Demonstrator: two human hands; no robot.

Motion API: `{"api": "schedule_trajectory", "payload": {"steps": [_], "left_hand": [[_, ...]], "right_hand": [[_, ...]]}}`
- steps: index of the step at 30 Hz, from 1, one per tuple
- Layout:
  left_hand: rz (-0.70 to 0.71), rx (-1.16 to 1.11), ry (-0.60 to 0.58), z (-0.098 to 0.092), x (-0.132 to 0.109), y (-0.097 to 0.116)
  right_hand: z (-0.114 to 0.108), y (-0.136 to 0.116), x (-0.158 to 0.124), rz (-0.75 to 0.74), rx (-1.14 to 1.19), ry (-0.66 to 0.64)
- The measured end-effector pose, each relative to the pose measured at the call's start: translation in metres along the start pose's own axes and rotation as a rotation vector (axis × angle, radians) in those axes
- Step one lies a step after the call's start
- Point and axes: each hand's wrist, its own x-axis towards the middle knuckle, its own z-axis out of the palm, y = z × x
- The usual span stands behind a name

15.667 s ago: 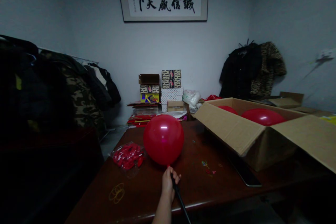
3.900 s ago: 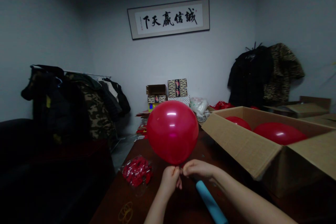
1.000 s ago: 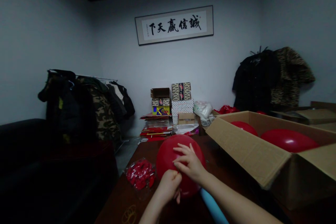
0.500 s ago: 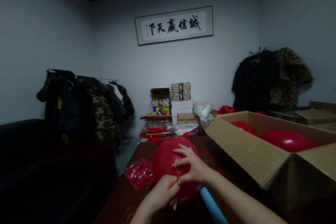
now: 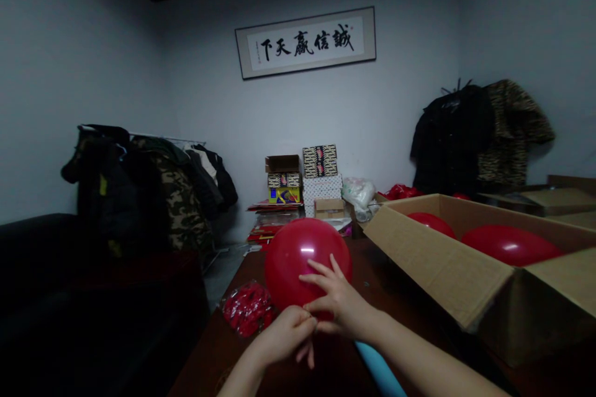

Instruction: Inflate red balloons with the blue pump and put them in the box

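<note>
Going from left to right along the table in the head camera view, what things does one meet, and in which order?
Plastic bag of uninflated red balloons → inflated red balloon → open cardboard box

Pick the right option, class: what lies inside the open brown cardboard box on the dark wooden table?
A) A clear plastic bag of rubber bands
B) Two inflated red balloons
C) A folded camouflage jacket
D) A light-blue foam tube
B: one inflated red balloon and a second lie inside the open brown cardboard box.
</note>
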Motion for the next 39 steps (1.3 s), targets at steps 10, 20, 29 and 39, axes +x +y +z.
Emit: {"api": "schedule_trajectory", "payload": {"steps": [10,20,29,39], "left_hand": [[0.011,-0.015,-0.017,-0.011,-0.004,-0.002],[0.21,0.909,0.606,-0.007,-0.014,0.009],[0.382,1.105,0.926,-0.001,-0.01,0.008],[0.616,1.132,0.91,-0.014,-0.021,0.008]], "right_hand": [[0.002,0.0,0.009,-0.028,-0.106,0.059],[0.011,0.005,0.009,0.013,-0.173,0.137],[0.021,0.009,0.015,0.079,-0.11,0.205],[0.01,0.005,0.028,0.022,-0.08,0.134]]}}
